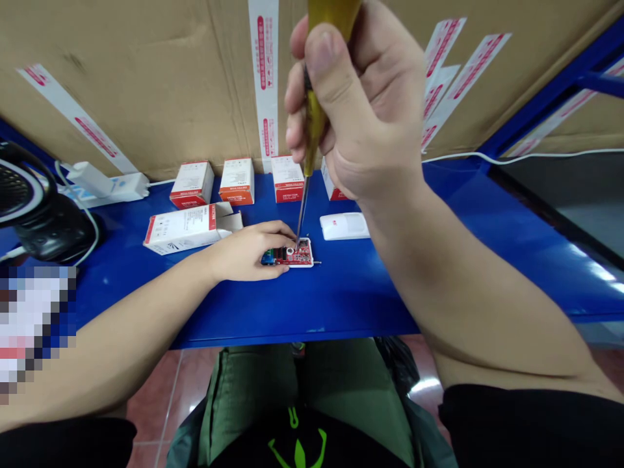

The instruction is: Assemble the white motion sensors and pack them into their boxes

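In my raised right hand point(355, 104) is a screwdriver point(314, 133) with a yellow handle, its shaft pointing down. The tip meets a red circuit board point(301, 253) set in a white plastic housing on the blue table. My left hand point(253, 250) grips the left end of this detector unit, fingers along the far side and thumb on the near side. A blue part shows on the board beside the palm. Just right of the board lies a white plastic cover point(344, 226), partly hidden behind my right forearm.
An opened detector box point(182, 227) lies left of my left hand. Several upright boxes point(237, 181) line the cardboard wall point(160, 78). At the far left stand a power strip point(110, 188) and a black device point(43, 208) with a cable.
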Tool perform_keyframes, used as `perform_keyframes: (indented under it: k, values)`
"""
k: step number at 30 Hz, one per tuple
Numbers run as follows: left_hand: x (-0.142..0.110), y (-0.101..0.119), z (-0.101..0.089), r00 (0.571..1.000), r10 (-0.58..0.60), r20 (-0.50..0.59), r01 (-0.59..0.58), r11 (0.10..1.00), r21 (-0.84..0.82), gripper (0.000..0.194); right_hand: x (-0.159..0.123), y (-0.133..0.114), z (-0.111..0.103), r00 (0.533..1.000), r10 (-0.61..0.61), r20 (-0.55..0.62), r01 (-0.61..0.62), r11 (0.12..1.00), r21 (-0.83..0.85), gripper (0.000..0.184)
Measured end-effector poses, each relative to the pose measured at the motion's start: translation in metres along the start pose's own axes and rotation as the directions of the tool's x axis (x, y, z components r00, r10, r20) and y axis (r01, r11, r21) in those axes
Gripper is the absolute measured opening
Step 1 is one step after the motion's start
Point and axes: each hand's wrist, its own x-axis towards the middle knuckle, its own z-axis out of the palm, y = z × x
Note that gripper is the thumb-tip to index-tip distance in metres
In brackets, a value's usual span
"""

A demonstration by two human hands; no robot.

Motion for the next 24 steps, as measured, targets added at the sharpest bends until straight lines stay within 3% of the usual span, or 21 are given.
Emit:
perform_keyframes:
  k: [4,7,10,11,15,17,20,23,24]
  values:
    - [0.0,0.001,-0.001,1.0,-0.024,0.016,0.024,1.0,-0.015,0.029,-0.001,0.003,-0.002,0.997,-0.068,-0.035,0.068,0.998,-0.003,0.032]
    - [0.0,0.002,-0.001,0.999,-0.037,0.012,0.038,0.999,-0.031,0.031,-0.003,0.0,-0.002,1.0,0.013,-0.001,-0.013,0.998,0.069,0.035]
    - [0.0,0.002,-0.002,0.999,-0.047,0.009,0.048,0.998,-0.047,0.031,-0.002,-0.012,-0.002,0.991,0.135,0.018,-0.136,0.976,0.168,0.021]
    - [0.0,0.002,-0.002,0.999,-0.046,0.008,0.046,0.998,-0.051,0.031,-0.001,-0.017,-0.003,0.986,0.167,0.006,-0.166,0.969,0.181,0.018]
    - [-0.002,0.004,-0.007,0.998,-0.058,0.034,0.06,0.996,-0.062,0.029,0.003,-0.037,-0.009,0.963,0.218,-0.162,-0.191,0.967,0.167,0.034]
    - [-0.002,0.007,-0.011,0.995,-0.077,0.065,0.081,0.995,-0.065,0.028,-0.001,-0.039,-0.018,0.949,0.245,-0.199,-0.23,0.969,0.095,0.025]
    - [-0.003,0.009,-0.014,0.992,-0.09,0.094,0.096,0.993,-0.064,0.026,-0.013,-0.025,-0.041,0.924,0.381,-0.022,-0.381,0.916,-0.125,0.027]
    - [-0.003,0.009,-0.014,0.993,-0.072,0.097,0.077,0.995,-0.055,0.025,-0.03,-0.005,-0.068,0.825,0.555,0.107,-0.478,0.786,-0.392,0.031]
    - [-0.003,0.009,-0.014,0.993,-0.067,0.1,0.073,0.996,-0.049,0.026,-0.036,-0.001,-0.076,0.767,0.622,0.16,-0.487,0.726,-0.486,0.031]
